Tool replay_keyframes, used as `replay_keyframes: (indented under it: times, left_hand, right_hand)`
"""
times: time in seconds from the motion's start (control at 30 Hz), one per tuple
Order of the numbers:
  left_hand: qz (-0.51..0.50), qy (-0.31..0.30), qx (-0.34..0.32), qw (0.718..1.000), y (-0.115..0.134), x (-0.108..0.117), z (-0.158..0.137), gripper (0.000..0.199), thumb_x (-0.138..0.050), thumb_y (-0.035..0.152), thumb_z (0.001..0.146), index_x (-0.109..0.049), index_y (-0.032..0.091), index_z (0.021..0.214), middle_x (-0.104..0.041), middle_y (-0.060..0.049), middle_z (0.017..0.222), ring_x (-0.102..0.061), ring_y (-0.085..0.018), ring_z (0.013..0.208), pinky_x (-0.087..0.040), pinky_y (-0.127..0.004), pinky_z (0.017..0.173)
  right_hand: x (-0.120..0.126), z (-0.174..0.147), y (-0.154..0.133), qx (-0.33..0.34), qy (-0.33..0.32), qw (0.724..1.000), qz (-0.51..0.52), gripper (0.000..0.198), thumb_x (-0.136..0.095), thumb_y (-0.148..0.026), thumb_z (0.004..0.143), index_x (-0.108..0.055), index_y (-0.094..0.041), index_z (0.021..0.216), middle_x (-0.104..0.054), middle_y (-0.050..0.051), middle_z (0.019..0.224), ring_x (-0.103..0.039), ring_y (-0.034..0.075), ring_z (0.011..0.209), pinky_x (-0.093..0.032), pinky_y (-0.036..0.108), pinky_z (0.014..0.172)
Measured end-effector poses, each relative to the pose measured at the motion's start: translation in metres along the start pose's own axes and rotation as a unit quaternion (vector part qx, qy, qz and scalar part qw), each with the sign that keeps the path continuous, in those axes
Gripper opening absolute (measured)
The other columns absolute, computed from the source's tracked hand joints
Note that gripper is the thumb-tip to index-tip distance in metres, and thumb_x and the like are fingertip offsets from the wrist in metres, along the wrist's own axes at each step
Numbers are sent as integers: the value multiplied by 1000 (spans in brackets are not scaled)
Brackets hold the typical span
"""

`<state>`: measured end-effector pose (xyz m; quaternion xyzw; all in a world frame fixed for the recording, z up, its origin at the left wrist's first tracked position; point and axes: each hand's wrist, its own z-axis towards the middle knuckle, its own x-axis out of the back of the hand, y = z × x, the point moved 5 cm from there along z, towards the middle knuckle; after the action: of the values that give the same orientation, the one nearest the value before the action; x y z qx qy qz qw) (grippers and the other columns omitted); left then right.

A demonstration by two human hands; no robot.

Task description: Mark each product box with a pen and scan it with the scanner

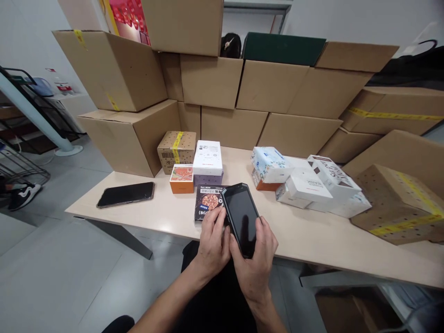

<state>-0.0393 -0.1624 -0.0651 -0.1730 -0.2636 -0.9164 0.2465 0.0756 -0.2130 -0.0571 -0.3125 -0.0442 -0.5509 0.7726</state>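
Observation:
A rugged black smartphone (242, 215) with a dark screen is tilted over the table's front edge. My right hand (256, 252) wraps around its lower end, thumb on one side and fingers on the other. Against its left edge, my left hand (213, 238) is closed, with thumb and fingers pinched at the phone's side. Just behind my left fingers lies a black box (204, 208) with a round food picture, partly covered by the phone and hand. My reflection shows as a shadow on the screen.
An orange box (182, 179), a white box (207, 157) and a taped brown carton (176, 148) stand behind. Another phone (126, 194) lies at left. Several white boxes (303, 187) and a taped carton (398, 203) occupy the right. Stacked cartons (236, 125) wall the table (166, 212).

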Motion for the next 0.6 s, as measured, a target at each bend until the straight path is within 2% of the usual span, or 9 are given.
replay_keyframes:
  times: [0.3, 0.6]
  left_hand:
    - [-68, 27, 28, 997, 4, 4, -1, 59, -52, 8, 91, -39, 20, 147, -53, -16, 134, -52, -25, 128, -50, -43, 106]
    - [-91, 59, 39, 993, 4, 5, -1, 55, -53, 6, 91, -44, 21, 143, -56, -14, 130, -56, -22, 124, -52, -40, 104]
  right_hand:
    - [6, -4, 1, -4, 7, 1000, 6, 74, -72, -32, 84, -37, -15, 147, -50, 25, 138, -51, 35, 126, -46, 60, 99]
    - [10, -3, -3, 0, 16, 1000, 13, 74, -72, -30, 83, -38, -15, 147, -51, 24, 137, -51, 35, 126, -47, 60, 97]
